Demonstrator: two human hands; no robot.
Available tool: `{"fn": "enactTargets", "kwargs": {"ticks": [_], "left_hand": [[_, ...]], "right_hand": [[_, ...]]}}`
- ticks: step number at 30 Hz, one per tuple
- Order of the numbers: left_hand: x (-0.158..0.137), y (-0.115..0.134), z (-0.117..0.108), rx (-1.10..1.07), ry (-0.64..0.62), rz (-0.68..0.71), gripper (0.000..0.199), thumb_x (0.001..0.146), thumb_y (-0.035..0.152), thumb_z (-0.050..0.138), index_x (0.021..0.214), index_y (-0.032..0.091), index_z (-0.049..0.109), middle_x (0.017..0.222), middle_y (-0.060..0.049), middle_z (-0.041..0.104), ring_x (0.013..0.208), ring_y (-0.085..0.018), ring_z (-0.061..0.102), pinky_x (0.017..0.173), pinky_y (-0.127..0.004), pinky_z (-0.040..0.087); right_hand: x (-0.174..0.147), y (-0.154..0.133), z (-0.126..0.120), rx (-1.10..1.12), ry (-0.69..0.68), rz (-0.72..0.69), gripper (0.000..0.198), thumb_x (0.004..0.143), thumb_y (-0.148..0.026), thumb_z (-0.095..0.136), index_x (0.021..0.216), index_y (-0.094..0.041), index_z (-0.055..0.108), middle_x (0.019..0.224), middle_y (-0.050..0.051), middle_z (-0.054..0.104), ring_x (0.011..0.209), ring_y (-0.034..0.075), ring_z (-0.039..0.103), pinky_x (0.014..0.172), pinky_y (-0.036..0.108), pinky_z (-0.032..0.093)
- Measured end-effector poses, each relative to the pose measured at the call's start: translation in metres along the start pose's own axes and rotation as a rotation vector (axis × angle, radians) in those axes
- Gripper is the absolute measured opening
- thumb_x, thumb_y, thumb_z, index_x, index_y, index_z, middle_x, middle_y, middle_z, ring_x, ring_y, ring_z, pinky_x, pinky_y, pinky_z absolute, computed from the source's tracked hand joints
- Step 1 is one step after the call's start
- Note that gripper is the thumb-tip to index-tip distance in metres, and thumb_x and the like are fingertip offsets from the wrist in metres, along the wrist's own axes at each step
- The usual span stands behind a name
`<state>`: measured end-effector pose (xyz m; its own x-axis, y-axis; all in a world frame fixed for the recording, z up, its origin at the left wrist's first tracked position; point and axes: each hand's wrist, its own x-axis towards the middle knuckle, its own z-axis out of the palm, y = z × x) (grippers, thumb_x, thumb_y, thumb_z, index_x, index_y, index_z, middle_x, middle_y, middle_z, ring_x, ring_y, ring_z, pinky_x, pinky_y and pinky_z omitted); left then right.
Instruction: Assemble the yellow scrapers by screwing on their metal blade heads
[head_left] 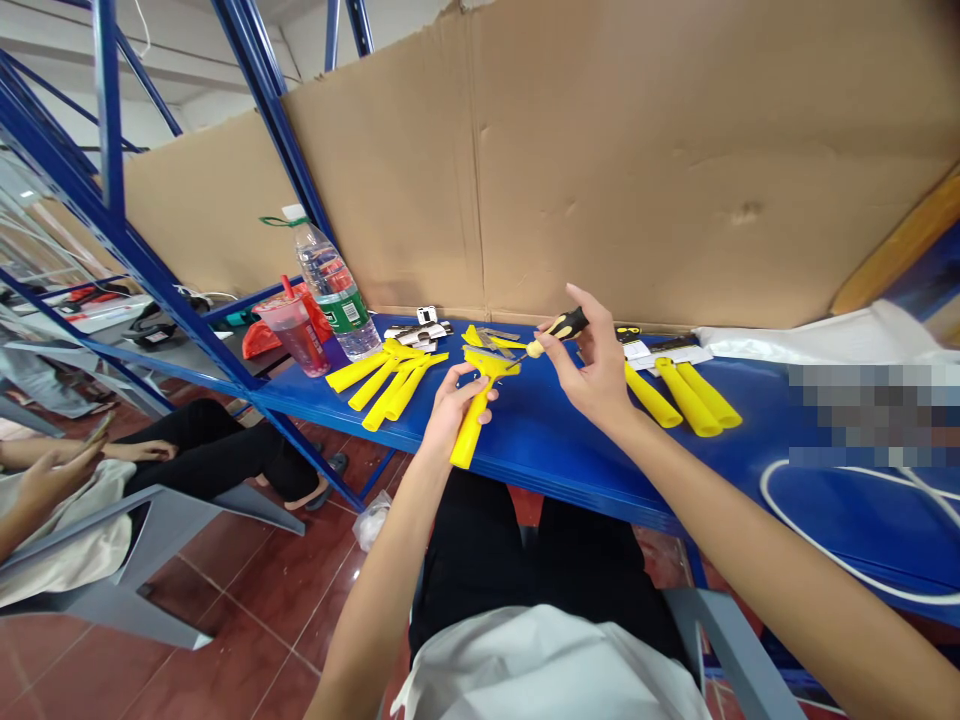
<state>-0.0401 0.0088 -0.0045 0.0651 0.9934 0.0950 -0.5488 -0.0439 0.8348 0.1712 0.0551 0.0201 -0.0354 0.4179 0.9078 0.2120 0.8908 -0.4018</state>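
My left hand (451, 408) is closed around the yellow handle of a scraper (469, 432), its wide head tilted up and away from me. In my right hand (596, 370) is a screwdriver (564, 327) with a black and cream handle, gripped between thumb and fingers. Its shaft points left to the scraper's head; whether the tip touches a screw is too small to tell. Several yellow scrapers (390, 380) lie left of my left hand. Behind the held one lies a yellow piece (474, 336) beside loose metal blades (501, 338). More yellow handles (694, 398) rest beyond my right wrist.
A water bottle (337, 290) and a cup with a red straw (296, 330) stand at the left of the blue table (555, 440). Cardboard (600, 150) walls the back. A white cable (795, 550) and white bag (817, 330) lie right. A person (67, 490) sits left.
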Motion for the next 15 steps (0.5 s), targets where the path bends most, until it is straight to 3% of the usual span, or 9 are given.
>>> {"fn": "enactTargets", "kwargs": {"ticks": [3,6,12,15], "left_hand": [[0.0000,0.0007,0.0003,-0.004,-0.010,-0.009,0.058,0.074,0.024,0.098,0.114,0.024,0.057,0.100,-0.005,0.069,0.076,-0.014,0.065,0.050,-0.016,0.037],[0.0003,0.0009,0.0005,-0.019,-0.001,-0.004,0.058,0.073,0.024,0.099,0.113,0.025,0.057,0.099,-0.004,0.069,0.076,-0.013,0.065,0.050,-0.015,0.037],[0.0012,-0.0007,0.0000,-0.016,0.010,-0.004,0.059,0.073,0.023,0.099,0.114,0.025,0.057,0.096,-0.004,0.069,0.075,-0.013,0.065,0.050,-0.015,0.038],[0.0020,-0.0014,-0.0004,-0.015,0.006,0.003,0.059,0.073,0.023,0.098,0.114,0.025,0.056,0.096,-0.004,0.069,0.075,-0.014,0.065,0.049,-0.015,0.037]], "right_hand": [[-0.0005,0.0009,0.0000,-0.016,0.018,0.006,0.069,0.109,-0.056,0.062,0.171,-0.039,0.039,0.136,0.011,0.073,0.116,0.033,0.078,0.103,0.062,0.066],[-0.0007,-0.0001,0.0004,0.044,-0.058,0.021,0.070,0.112,-0.058,0.056,0.175,-0.040,0.030,0.144,0.012,0.072,0.120,0.032,0.078,0.103,0.059,0.067],[0.0002,0.0015,0.0007,-0.072,0.080,-0.010,0.068,0.099,-0.060,0.077,0.158,-0.036,0.056,0.137,0.011,0.072,0.102,0.032,0.080,0.094,0.059,0.070],[0.0006,-0.0032,-0.0008,-0.044,0.031,0.002,0.066,0.104,-0.056,0.070,0.163,-0.036,0.048,0.135,0.011,0.073,0.110,0.032,0.079,0.099,0.059,0.068]]}}
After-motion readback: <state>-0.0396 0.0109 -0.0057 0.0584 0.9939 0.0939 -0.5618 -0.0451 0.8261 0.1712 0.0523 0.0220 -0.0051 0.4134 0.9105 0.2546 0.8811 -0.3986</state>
